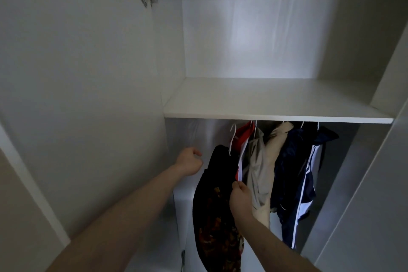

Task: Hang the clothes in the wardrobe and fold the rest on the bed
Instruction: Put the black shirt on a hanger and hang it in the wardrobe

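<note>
The right hand [239, 196] pinches the dark patterned garment [217, 205] at its edge to steady it beneath the wardrobe shelf [265, 104], left of the hung clothes [287, 161], while the left hand [191, 161], fingers curled and apparently empty, hovers beside its hanger [231, 139].

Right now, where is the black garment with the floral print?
In the head view, the black floral garment hangs leftmost under the shelf, beside the red garment. The right hand pinches its edge; the left hand is beside it.
</note>
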Tool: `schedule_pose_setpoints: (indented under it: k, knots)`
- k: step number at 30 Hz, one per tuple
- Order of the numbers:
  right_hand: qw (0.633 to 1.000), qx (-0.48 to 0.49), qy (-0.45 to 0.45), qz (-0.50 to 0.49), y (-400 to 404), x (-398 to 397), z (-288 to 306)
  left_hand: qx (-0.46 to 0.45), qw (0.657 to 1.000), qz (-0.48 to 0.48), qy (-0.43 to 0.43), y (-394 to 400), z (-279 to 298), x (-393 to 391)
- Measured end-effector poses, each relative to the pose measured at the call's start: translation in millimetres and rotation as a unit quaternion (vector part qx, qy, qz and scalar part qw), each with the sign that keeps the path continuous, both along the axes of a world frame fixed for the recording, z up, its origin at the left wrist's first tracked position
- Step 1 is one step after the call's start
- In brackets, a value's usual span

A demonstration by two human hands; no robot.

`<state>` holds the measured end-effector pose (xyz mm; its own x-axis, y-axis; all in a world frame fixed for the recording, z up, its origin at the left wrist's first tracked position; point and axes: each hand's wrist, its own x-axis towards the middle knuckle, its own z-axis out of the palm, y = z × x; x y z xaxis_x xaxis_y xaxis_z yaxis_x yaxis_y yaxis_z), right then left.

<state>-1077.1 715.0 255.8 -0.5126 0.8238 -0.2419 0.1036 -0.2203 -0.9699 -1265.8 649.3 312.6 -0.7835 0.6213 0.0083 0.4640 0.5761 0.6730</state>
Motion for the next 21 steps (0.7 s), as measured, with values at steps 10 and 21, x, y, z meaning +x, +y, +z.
schedule_pose_setpoints:
  k: [10,21]
  knots:
    - [1.0,-0.019,0.019,0.006,56,-52,22,-0.057,0.998,-0.007,-0.022,31,-8,-35]
    - [0.999,0.023,0.03,-0.029,132,-104,17,-0.096,0.995,0.02,-0.005,60,-33,-71]
